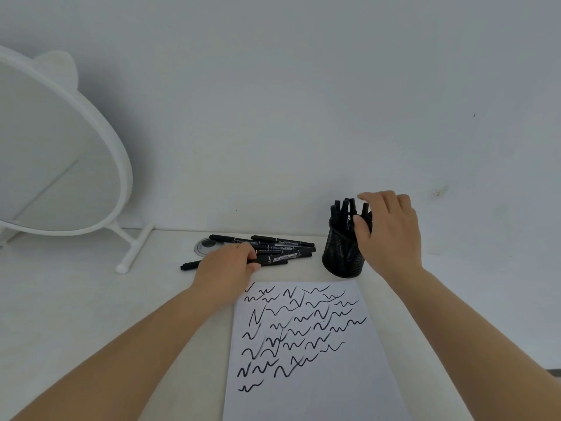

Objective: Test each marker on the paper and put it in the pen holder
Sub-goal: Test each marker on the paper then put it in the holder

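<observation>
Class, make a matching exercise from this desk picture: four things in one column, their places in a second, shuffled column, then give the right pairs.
Things
1. pen holder
2. loose markers
3. paper
4. mirror

Places
A. far left, standing tilted on its stand
B. nearest the person, covered in black squiggles
C. under the right hand, full of markers
D. lying in a pile by the left hand

Pairs: 1-C, 2-D, 3-B, 4-A
</observation>
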{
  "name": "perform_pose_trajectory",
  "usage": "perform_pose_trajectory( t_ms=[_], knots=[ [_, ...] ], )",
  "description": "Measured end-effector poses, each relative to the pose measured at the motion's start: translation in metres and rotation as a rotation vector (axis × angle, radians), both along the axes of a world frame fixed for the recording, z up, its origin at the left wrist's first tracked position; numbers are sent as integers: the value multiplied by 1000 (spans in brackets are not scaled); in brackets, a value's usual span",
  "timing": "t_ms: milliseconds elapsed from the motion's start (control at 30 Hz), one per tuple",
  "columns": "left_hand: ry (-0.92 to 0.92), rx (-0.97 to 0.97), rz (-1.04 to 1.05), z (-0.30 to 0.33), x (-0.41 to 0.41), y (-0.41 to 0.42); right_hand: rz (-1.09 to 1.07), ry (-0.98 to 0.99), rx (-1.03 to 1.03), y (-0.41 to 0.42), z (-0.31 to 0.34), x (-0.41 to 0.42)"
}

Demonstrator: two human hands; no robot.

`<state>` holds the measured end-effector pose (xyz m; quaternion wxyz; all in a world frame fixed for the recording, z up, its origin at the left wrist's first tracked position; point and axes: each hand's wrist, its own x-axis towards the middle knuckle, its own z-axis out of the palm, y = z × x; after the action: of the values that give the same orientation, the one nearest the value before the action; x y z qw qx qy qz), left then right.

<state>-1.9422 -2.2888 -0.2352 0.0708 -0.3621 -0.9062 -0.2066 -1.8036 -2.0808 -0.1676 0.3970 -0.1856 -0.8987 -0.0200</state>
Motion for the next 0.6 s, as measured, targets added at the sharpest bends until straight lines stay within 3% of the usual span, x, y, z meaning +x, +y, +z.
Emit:
perform_pose_trajectory(
  t_ms=[67,133,200,300,333,433,600],
  knots=[
    [-29,75,-9,11,12,-9,95,155,182,-14,2,12],
    [-59,163,-36,22,28,-20,250,159,210,-32,-2,25],
    [-92,250,-76,33,47,-29,338,72,-118,-56,-7,33],
    [-138,361,-134,43,75,-40,436,-66,-884,-88,-10,39],
    [-147,385,-152,45,84,-43,488,-47,-1057,-97,-10,42],
    [-92,387,-224,47,107,-53,602,107,-1264,-123,-12,52],
    [-109,259,-280,37,129,-63,534,297,-1502,-148,-25,68]
  ],
)
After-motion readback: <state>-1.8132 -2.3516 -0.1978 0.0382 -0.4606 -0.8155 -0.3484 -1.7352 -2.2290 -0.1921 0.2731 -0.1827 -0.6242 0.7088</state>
